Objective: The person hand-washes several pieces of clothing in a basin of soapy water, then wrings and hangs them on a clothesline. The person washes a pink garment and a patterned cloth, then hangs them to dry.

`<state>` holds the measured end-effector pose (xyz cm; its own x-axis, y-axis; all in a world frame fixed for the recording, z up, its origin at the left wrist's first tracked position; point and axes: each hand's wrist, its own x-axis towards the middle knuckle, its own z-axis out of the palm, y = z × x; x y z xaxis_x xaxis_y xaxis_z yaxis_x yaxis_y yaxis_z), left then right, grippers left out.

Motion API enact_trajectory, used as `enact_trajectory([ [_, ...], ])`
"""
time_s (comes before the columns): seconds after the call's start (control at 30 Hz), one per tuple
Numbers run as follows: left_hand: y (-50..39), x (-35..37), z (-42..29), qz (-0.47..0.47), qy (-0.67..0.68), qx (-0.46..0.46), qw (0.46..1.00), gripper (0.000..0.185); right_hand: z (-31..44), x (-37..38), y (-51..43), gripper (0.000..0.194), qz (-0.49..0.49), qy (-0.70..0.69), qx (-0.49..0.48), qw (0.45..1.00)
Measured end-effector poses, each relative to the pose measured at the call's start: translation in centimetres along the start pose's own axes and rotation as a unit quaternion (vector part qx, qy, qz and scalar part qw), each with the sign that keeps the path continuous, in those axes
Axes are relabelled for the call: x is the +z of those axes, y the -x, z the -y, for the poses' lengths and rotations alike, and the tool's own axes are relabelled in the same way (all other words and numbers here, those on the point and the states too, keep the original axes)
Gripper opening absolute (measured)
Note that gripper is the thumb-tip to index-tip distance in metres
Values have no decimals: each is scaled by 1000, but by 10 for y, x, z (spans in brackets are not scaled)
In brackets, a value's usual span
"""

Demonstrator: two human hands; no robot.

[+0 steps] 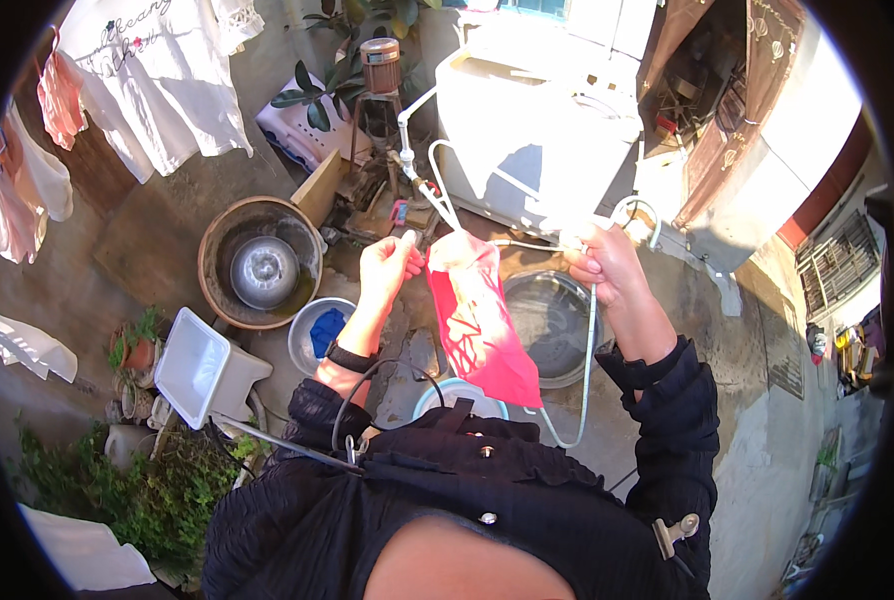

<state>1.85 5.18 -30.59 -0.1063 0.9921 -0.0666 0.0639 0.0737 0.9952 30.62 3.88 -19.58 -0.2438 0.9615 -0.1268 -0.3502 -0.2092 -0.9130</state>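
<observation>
A red cloth (pixel 484 322), sunlit and pale at its top, hangs between my two hands. My right hand (pixel 606 262) is closed around a thin pale wire or rod (pixel 592 341), which looks like a clothes hanger; it bends below the hand and runs up to the cloth's lower corner. My left hand (pixel 388 274) is raised beside the cloth's upper left edge, thumb and fingers curled; whether it pinches anything is unclear. Below the cloth, the light blue rim of a basin (pixel 426 401) shows, partly hidden by the black clothing.
A white washing machine (pixel 537 142) stands ahead, near pipes (pixel 408 154). On the ground are a dark round tub (pixel 552 326), a large brown-rimmed basin (pixel 211 289), a small basin (pixel 297 341) with blue cloth (pixel 328 331), and a white bin (pixel 248 375). White laundry (pixel 162 90) hangs upper left.
</observation>
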Motion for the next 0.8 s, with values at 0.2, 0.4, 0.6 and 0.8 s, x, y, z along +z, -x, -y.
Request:
enact_trajectory([
  [0.2, -8, 1, -14, 206, 132, -82, 966, 29, 2, 11, 10, 20, 23, 80, -40, 996],
  [0.4, -1, 2, -27, 316, 147, -111, 931, 21, 2, 10, 20, 13, 35, 141, -43, 988],
  [0.6, -1, 12, -34, 231, -19, 5, 973, 8, -10, 6, 21, 23, 20, 161, -52, 985],
  [0.8, -10, 4, -36, -89, -268, 232, 931, 17, -11, 7, 26, 20, 35, 185, -7, 982],
])
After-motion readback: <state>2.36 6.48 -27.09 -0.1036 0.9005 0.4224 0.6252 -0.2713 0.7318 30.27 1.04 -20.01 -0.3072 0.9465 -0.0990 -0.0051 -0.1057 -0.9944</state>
